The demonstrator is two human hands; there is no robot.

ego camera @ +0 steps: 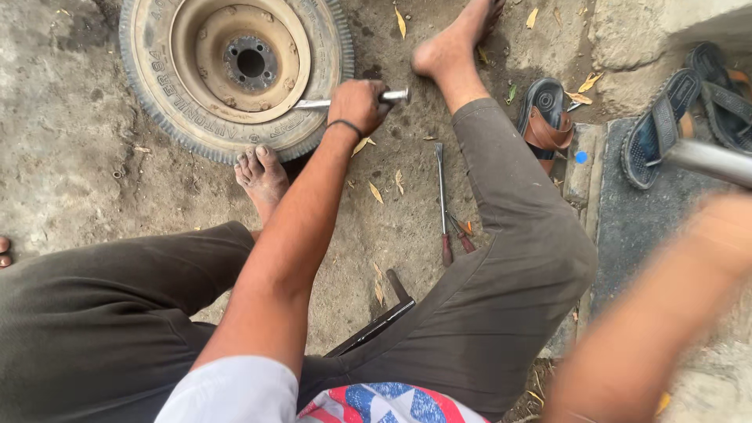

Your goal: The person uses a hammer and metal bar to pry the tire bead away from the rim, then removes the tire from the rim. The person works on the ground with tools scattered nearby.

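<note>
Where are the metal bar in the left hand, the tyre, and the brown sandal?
metal bar (pixel 395 96), head view, on the shiny end sticking out of the left hand (pixel 358 102).
tyre (pixel 149 74), head view, on the worn sidewall.
brown sandal (pixel 546 129), head view, on its strap.

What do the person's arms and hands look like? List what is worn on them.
Both forearms are bare. The left hand has a thin dark band around its wrist, and a white short sleeve covers the upper arm. The right arm is blurred; its hand cannot be made out.
</note>
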